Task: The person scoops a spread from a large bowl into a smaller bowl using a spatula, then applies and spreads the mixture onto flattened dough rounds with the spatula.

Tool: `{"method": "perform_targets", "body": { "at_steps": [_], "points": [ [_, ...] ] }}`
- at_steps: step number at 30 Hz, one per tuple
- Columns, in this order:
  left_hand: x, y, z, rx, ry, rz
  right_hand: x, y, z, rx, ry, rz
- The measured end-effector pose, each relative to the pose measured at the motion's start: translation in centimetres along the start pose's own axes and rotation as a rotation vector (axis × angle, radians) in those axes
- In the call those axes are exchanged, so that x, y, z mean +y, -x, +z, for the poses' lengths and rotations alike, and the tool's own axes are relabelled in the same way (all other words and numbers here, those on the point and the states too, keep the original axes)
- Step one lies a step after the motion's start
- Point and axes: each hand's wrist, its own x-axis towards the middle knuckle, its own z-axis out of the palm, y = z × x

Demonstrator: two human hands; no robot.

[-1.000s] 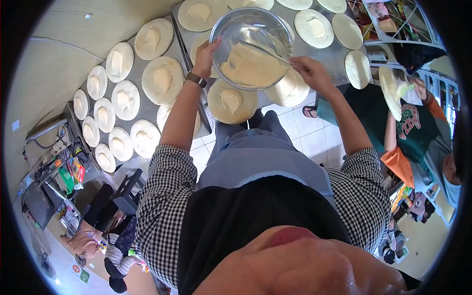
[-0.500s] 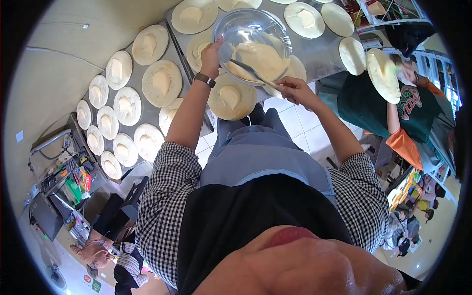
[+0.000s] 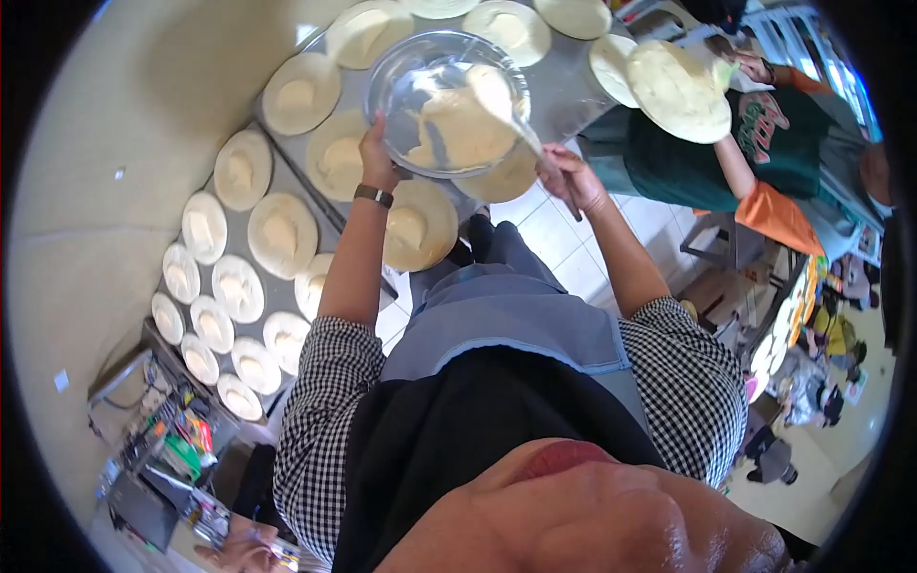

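Note:
My left hand grips the near left rim of a shiny see-through or metal bowl. Pale creamy sauce lies smeared over the bowl's bottom and side. The fingers of my right hand are wrapped round the handle of a long spoon. Its sauce-coated head is raised over the bowl's inside, and the handle crosses the right rim. Just below the bowl, a flat dough round bears a dollop of sauce. Another dough round is partly hidden under the bowl.
Several dough rounds with sauce dollops cover the metal table and the left table. At the right, a co-worker in a dark green apron holds up a sauce-covered dough round. Shelves with packages stand at lower left.
The bowl and both hands have shifted left in view. The spoon head has risen from the sauce and turned toward the far side, now coated. The co-worker's dough round appears further left.

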Motion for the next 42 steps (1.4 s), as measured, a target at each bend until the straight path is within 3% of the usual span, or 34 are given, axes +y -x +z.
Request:
{"method": "perform_targets", "body": {
  "at_steps": [1, 2, 8, 10, 11, 13, 17, 24, 26, 28, 29, 30, 32, 35, 36, 39, 40, 42],
  "points": [
    [-0.2, -0.5, 0.3, 0.005, -0.021, 0.012, -1.5, 0.0, -1.0, 0.138, -0.025, -0.023],
    [-0.3, -0.7, 0.8, -0.006, -0.022, 0.002, -3.2, 0.7, -2.6, 0.001, -0.023, -0.069],
    [-0.1, -1.2, -0.4, 0.048, -0.067, -0.014, -7.9, -2.1, -12.3, 0.707, 0.341, -0.445],
    [-0.2, -1.4, -1.7, 0.01, -0.06, -0.013, -9.3, -3.8, -15.5, 1.004, 0.702, -0.429],
    [-0.1, -1.4, -1.9, 0.017, -0.058, -0.015, -9.6, -4.8, -17.2, 1.001, 0.705, -0.423],
    [0.3, -0.9, -2.1, 0.035, -0.125, -0.007, -9.6, -6.9, -19.8, 1.388, 1.443, -0.666],
    [0.7, 0.3, -2.0, 0.141, -0.102, 0.054, -8.4, -9.8, -16.3, 1.495, 1.488, -0.443],
    [0.9, -0.3, -3.2, 0.16, -0.13, 0.097, -5.3, -10.4, -13.5, 1.355, 1.486, -0.446],
    [0.8, 0.2, -3.9, 0.165, -0.157, 0.086, -4.2, -10.0, -14.3, 1.361, 1.526, -0.552],
    [0.8, 0.7, -4.6, 0.147, -0.131, 0.076, -3.7, -9.9, -17.9, 1.037, 1.121, -0.784],
    [1.1, 1.0, -4.8, 0.149, -0.128, 0.082, -4.3, -8.8, -17.0, 0.978, 0.778, -0.559],
    [1.3, 1.2, -4.9, 0.139, -0.134, 0.091, -4.9, -7.3, -14.9, 0.971, 0.78, -0.562],
    [1.8, 1.7, -5.0, 0.144, -0.138, 0.108, -5.7, -3.7, -9.6, 0.686, 0.245, -0.452],
    [3.1, 1.8, -4.7, 0.175, -0.15, 0.156, -5.7, -0.5, -3.4, 0.342, 0.389, -0.451],
    [3.7, 1.7, -4.8, 0.165, -0.224, 0.149, -5.6, 0.3, -1.0, 0.332, 0.39, -0.443],
    [5.4, 1.6, -5.1, 0.134, -0.334, 0.142, -5.7, 1.6, 4.0, 0.047, 0.815, -0.18],
    [5.8, 1.5, -5.1, 0.095, -0.374, 0.138, -5.5, 1.4, 5.2, 0.041, 0.815, -0.177],
    [6.9, 1.4, -5.0, 0.07, -0.418, 0.104, -4.7, 0.5, 8.4, -0.242, 1.366, -0.398]
  ]
}}
